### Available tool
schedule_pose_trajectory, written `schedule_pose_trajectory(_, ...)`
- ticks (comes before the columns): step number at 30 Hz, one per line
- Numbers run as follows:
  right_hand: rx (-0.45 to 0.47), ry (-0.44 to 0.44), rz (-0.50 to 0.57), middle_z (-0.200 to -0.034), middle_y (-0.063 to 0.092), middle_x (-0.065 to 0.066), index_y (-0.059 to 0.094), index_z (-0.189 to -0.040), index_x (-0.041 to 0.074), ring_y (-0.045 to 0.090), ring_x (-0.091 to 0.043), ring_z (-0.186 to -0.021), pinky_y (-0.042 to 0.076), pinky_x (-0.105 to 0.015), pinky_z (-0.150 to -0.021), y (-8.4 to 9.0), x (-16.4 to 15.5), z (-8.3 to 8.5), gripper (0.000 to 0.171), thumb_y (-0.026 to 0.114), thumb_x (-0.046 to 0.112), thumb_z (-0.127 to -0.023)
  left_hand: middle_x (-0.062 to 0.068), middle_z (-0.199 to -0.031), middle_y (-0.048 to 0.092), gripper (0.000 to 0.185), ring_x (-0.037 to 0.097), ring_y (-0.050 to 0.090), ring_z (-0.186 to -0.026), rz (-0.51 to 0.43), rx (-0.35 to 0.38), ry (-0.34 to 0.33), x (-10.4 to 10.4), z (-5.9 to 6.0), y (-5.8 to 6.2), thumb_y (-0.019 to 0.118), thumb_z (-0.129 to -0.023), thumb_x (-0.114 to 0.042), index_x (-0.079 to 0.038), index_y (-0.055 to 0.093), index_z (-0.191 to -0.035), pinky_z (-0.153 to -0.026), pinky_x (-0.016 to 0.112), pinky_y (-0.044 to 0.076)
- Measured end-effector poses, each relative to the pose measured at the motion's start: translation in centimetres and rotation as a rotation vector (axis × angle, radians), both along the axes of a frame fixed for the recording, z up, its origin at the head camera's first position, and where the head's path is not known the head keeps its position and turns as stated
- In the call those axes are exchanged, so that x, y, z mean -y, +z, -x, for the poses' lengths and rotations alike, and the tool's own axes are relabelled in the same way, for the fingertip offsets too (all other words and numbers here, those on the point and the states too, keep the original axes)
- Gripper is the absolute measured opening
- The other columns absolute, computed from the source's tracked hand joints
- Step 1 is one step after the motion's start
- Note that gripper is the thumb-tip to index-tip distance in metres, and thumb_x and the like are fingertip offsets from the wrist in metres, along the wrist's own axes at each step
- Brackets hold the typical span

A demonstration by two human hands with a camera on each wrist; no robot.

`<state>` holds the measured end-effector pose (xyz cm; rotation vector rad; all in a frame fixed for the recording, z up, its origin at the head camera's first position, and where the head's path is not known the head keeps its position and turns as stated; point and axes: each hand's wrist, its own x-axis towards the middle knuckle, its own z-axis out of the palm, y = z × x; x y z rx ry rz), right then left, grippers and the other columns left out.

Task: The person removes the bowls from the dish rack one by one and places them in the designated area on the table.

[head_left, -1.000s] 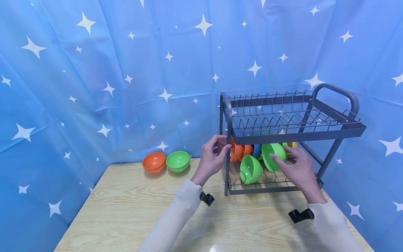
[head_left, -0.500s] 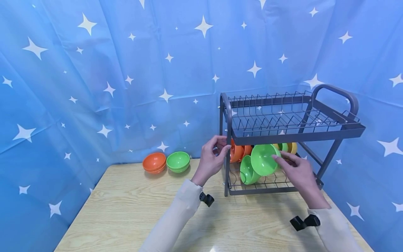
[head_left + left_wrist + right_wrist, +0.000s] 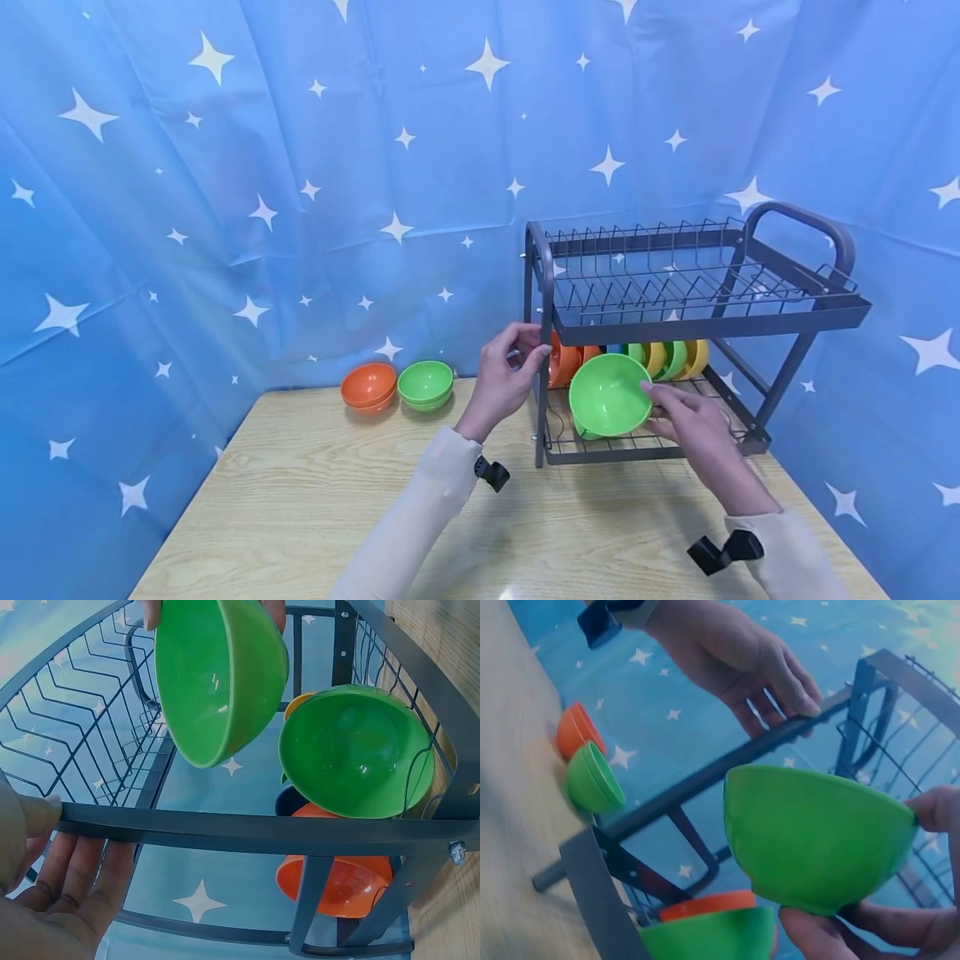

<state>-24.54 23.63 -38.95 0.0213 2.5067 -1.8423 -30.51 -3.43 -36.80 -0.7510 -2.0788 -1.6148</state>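
Note:
My right hand (image 3: 701,425) pinches a green bowl (image 3: 610,396) by its right side, thumb at the rim and fingers under the base in the right wrist view. The bowl is in front of the lower tier of a dark metal dish rack (image 3: 712,323), its hollow facing me. Behind it, another green bowl (image 3: 356,750) leans on the lower tier, mostly hidden in the head view. My left hand (image 3: 504,379) grips the rack's left front post, with the thumb on one side and fingers on the other.
Orange bowls (image 3: 564,363), a yellow bowl (image 3: 697,358) and several others stand on edge along the back of the lower tier. Stacked orange bowls (image 3: 368,386) and stacked green bowls (image 3: 425,384) sit on the wooden table (image 3: 315,492) left of the rack. A starry blue curtain (image 3: 420,183) hangs behind.
My right hand has brought the green bowl left, down and out from the lower tier, turning its hollow towards me. More bowls in the back row now show. My left hand has stayed in place.

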Motion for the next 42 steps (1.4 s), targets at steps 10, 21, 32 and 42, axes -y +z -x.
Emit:
schedule_pose_trajectory(10,-0.006,0.106,0.223,-0.111,0.066,0.004,0.045,-0.142,-0.017,0.071,-0.005,-0.097,0.062,-0.027,-0.087,-0.7,1.4,-0.8,0.067,0.050,0.042,-0.108,0.003,-0.109,0.071,0.029,0.013,0.066,-0.096,0.035,0.034,-0.005,0.3,-0.2,0.0,0.068,-0.100,-0.027,-0.017,0.066,-0.128,-0.082,0.025,0.059)
schedule_pose_trajectory(21,0.049,0.219,0.318,-0.115,0.066,-0.002,0.036,-0.147,-0.015,0.072,-0.010,-0.102,0.061,-0.034,-0.092,-0.3,3.1,-1.7,0.068,0.044,0.041,-0.110,0.000,-0.129,0.066,0.049,0.018,0.063,-0.121,0.159,-0.071,0.009,2.6,-2.1,-0.1,0.075,-0.095,-0.032,-0.016,0.060,-0.139,-0.103,0.038,0.056)
schedule_pose_trajectory(32,0.110,0.311,0.406,-0.123,0.059,-0.010,0.024,-0.154,-0.008,0.071,-0.019,-0.105,0.060,-0.039,-0.096,-0.1,4.4,-2.3,0.068,0.039,0.041,-0.110,-0.004,-0.140,0.060,0.057,0.016,0.049,-0.137,0.415,-0.311,-0.078,5.3,-5.8,0.9,0.083,-0.087,-0.034,-0.018,0.062,-0.137,-0.113,0.044,0.047)
schedule_pose_trajectory(42,0.136,0.450,0.461,-0.119,0.065,-0.006,0.034,-0.146,-0.006,0.071,-0.018,-0.108,0.059,-0.039,-0.099,-0.5,5.3,-2.3,0.059,0.037,0.041,-0.111,-0.003,-0.130,0.065,0.047,0.014,0.053,-0.130,0.582,-0.501,-0.217,5.6,-8.4,1.2,0.081,-0.089,-0.032,-0.013,0.066,-0.129,-0.112,0.025,0.046)
